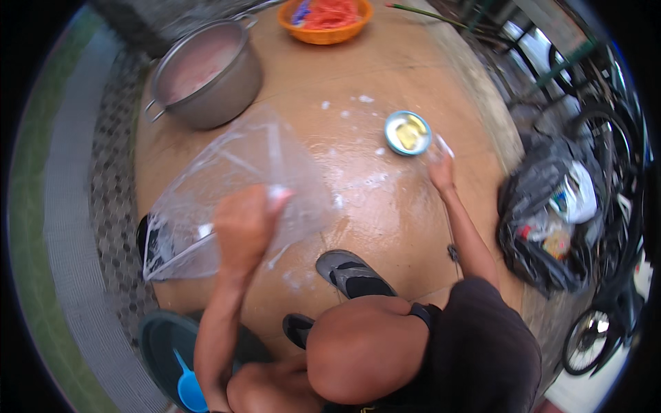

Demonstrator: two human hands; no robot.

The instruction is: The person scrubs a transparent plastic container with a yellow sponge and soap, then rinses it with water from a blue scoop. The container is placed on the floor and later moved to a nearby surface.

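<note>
My left hand is closed on a large clear plastic bag, which spreads out in front of it over the tiled floor. The bag is wet-looking and see-through. Off to the right, my right hand is blurred beside a small blue-rimmed bowl with a yellow piece in it. Something whitish shows at the fingertips of that hand; what it is and how the fingers lie on it cannot be told. White suds dot the wet floor between the hands.
A big metal pot with pinkish contents stands at the upper left. An orange basket holds red netting or plastic. A black garbage bag and bicycles are at the right. A dark tub with a blue dipper sits at the lower left.
</note>
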